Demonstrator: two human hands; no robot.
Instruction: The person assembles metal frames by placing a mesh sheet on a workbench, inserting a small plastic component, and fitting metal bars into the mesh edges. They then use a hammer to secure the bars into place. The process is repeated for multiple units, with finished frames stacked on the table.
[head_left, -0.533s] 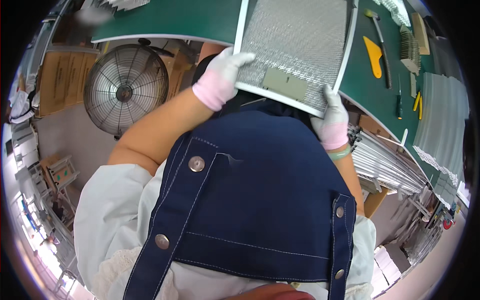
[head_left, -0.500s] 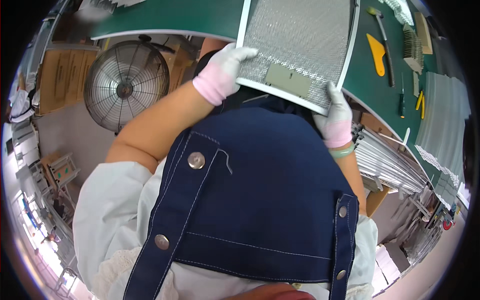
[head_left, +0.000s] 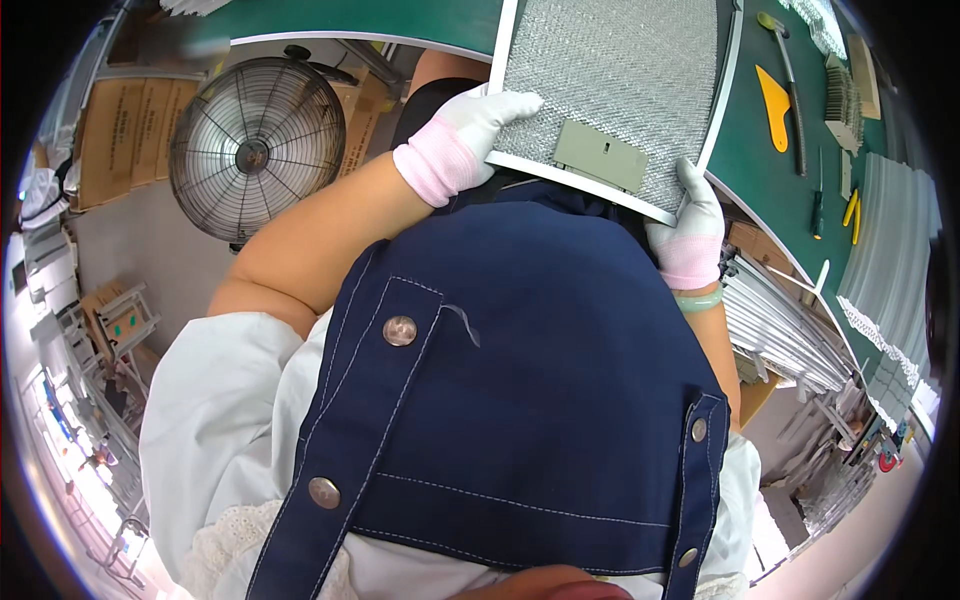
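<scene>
Both my hands, in white gloves with pink cuffs, hold a flat metal mesh filter panel with a white frame, at its near end. My left hand grips the left side near the corner, thumb lying over the silvery mesh. At the near right corner my right hand has its thumb on the frame, its fingers hidden underneath. A grey-beige plate with a small slot sits on the mesh by the near edge. The panel's far end runs out of the picture over the green table.
On the green table at right lie a hammer, a yellow scraper, a screwdriver, yellow-handled pliers and stacked mesh sheets. A large floor fan stands at left by cardboard boxes. Metal strips lie below the table's right side.
In the picture, the panel and both hands have shifted slightly right and up, and the table and tools have shifted too. My grip on the panel looks the same.
</scene>
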